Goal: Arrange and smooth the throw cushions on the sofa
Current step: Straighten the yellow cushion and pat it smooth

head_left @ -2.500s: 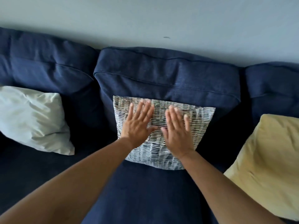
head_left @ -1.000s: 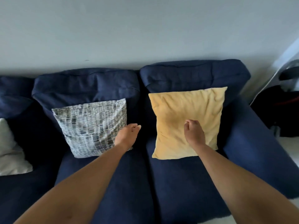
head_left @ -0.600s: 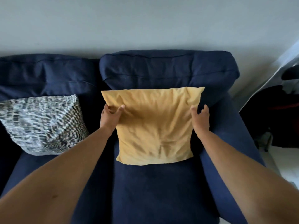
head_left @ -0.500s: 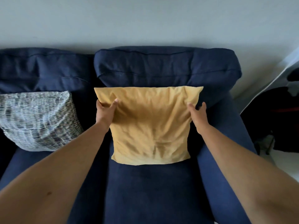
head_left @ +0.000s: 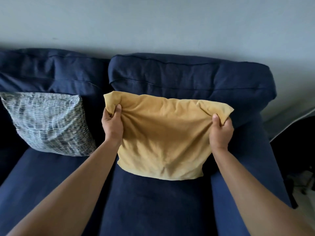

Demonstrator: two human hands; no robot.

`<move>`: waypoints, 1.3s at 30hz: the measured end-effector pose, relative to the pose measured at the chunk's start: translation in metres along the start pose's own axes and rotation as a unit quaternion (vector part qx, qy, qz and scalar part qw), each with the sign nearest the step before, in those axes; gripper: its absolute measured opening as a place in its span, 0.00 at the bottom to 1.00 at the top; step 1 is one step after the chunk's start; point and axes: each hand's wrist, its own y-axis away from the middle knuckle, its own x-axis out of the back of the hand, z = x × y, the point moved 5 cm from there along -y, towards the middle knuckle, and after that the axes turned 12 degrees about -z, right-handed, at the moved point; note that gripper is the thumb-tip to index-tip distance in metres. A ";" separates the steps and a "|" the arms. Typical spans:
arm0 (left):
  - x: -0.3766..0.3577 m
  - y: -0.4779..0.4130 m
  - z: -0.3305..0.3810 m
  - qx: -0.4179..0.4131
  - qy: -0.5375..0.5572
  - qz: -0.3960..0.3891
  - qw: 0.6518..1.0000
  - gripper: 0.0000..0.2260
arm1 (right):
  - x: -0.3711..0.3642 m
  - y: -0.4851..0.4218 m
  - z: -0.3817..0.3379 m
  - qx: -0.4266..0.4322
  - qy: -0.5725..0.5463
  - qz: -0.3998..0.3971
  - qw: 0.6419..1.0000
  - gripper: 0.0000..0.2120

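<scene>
The yellow cushion (head_left: pixel 163 142) stands on the seat of the navy sofa (head_left: pixel 153 206), at its right-hand end, its back leaning on the sofa's right back cushion (head_left: pixel 187 77). Its lower edge rests on the seat; its top edge sags between two pinched-up corners.

The left hand (head_left: pixel 112 125) has its grip clenched on the cushion's upper left corner, thumb on the front face and fingers curled behind, so that the fabric bunches into folds fanning out from the fist. The right hand (head_left: pixel 220 132) grasps the upper right corner the same way, thumb pressed on the front, the corner's tip poking out above the knuckles. Creases run across the cushion's face from one fist to the other. Both forearms reach in from below, bare.

To the left, a patterned cushion (head_left: pixel 49 123) in black and white woven stripes leans against the sofa's neighbouring back cushion (head_left: pixel 51 72), tilted a little, its bottom on the next seat. It sits near the yellow one but apart from it, with the left forearm crossing in front of its lower right corner. A plain pale wall (head_left: pixel 153 23) rises behind the sofa. At the far right, beyond the sofa's arm (head_left: pixel 255 159), something dark lies on the floor, too dim to make out.
</scene>
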 end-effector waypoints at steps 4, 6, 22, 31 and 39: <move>-0.005 -0.008 -0.004 0.013 -0.035 -0.017 0.999 0.01 | 0.000 -0.003 0.005 -0.009 0.031 0.000 0.999 0.12; -0.006 -0.012 -0.006 0.002 -0.051 -0.020 0.998 0.01 | 0.002 -0.005 0.008 0.007 0.042 0.004 0.999 0.11; -0.093 0.057 0.000 -0.368 -0.515 -0.118 0.765 0.24 | -0.105 0.061 -0.052 0.341 0.344 -0.087 0.871 0.24; -0.060 -0.051 -0.034 -0.251 -0.684 -0.133 0.672 0.29 | -0.074 -0.048 0.004 0.191 0.499 -0.096 0.840 0.26; -0.055 -0.056 -0.035 -0.217 -0.654 -0.088 0.719 0.28 | -0.120 0.046 -0.039 0.364 0.396 -0.057 0.841 0.29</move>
